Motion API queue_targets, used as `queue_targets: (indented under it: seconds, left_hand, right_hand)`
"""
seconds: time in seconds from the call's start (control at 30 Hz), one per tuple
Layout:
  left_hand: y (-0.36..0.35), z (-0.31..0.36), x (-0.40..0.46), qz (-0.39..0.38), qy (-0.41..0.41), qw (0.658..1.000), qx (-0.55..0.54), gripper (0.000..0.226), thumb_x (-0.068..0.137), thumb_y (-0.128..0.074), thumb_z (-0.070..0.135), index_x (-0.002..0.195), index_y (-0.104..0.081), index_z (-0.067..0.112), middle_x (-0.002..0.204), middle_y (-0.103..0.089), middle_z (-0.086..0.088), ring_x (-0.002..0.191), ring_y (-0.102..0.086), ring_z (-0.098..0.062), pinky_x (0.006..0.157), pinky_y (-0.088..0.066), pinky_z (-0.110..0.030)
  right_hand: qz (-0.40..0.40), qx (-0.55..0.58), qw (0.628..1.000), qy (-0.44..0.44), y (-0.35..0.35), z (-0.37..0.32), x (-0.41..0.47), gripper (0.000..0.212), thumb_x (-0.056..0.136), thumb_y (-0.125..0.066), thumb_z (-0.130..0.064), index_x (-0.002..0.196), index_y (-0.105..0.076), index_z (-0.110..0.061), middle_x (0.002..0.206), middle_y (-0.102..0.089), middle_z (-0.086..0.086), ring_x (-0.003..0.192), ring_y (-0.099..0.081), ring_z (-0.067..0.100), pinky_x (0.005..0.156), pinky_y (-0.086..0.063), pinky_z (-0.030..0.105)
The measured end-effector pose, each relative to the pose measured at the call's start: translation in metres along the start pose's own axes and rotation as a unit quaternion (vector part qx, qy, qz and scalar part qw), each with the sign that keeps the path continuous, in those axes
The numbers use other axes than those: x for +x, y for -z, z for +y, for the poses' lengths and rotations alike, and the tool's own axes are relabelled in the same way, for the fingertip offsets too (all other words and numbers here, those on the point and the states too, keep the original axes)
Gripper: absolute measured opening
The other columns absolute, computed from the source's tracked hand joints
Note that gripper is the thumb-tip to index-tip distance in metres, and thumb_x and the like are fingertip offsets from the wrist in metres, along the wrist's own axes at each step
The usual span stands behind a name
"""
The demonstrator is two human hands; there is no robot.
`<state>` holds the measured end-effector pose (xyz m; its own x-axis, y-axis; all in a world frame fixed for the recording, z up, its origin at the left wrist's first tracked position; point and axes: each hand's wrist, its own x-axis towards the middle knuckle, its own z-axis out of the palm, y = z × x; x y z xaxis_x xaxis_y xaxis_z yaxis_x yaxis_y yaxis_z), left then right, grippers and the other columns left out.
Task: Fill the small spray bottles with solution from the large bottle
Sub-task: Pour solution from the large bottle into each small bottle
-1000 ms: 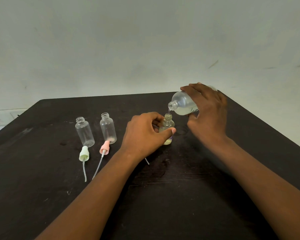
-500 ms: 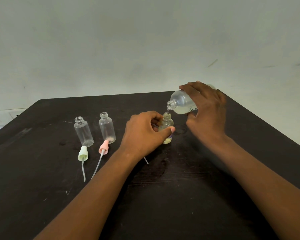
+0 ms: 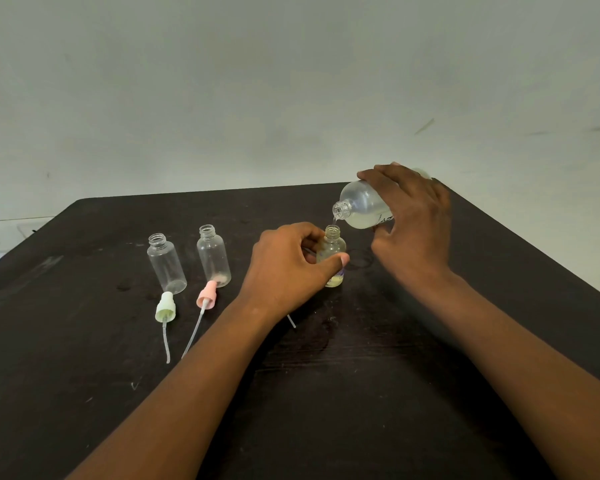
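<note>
Right hand (image 3: 413,230) gripped tilted large bottle (image 3: 362,207), thin stream falling | left hand (image 3: 288,268) pinched small spray bottle (image 3: 333,254) upright | risk: steeper tilt could overshoot narrow neck, spilling onto worktop (image 3: 326,393).

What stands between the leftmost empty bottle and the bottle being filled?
In the head view, one more empty bottle stands between the leftmost bottle and the filling bottle, plus the left hand gripping that one.

1. The right hand (image 3: 411,223) covers most of the large bottle (image 3: 362,206), so its base and label cannot be read.
2. The left hand (image 3: 288,268) hides the left side of the small bottle (image 3: 334,252).
3. Both forearms and the counter (image 3: 326,393) are cut off at the picture's lower edge.
</note>
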<state>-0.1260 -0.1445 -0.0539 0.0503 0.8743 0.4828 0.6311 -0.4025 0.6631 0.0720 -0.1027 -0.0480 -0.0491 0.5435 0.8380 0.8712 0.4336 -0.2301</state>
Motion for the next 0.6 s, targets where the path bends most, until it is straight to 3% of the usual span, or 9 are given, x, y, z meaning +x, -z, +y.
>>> queue_targets:
  seconds: [0.6]
  left_hand:
    - [-0.0007,0.0000,0.0000,0.002,0.008,1.000,-0.004,0.039,0.079,-0.087,0.047,0.110,-0.078,0.025,0.085,-0.071,0.018,0.075,-0.069,0.000,0.080,-0.064,-0.030]
  right_hand:
    - [0.003,0.002,1.000,0.001,0.0005,-0.0002,0.0010,0.082,0.061,-0.067,0.005,0.137,-0.065,-0.026,0.141,-0.064,-0.002,0.139,-0.055,0.021,0.114,-0.035,0.047]
